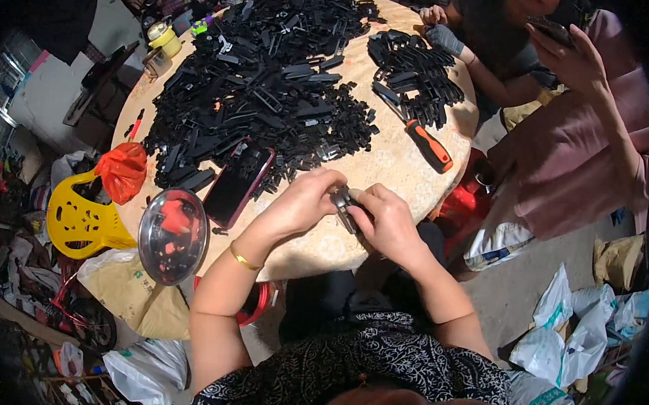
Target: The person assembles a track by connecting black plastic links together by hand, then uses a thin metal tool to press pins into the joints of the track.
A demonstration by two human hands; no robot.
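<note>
A smartphone (237,183) lies on the round table at about seven o'clock of the black heap, its dark, slightly reddish screen facing up, long and rectangular. At one o'clock of the view, another person's raised hand holds a second phone (550,29), dark and seen at a slant; its screen cannot be made out. On the floor at four o'clock sit crumpled white plastic bags (571,329) with blue and green print. A white sack (499,245) with a blue patch lies at three o'clock. At eight o'clock rests a tan paper bag (133,298).
</note>
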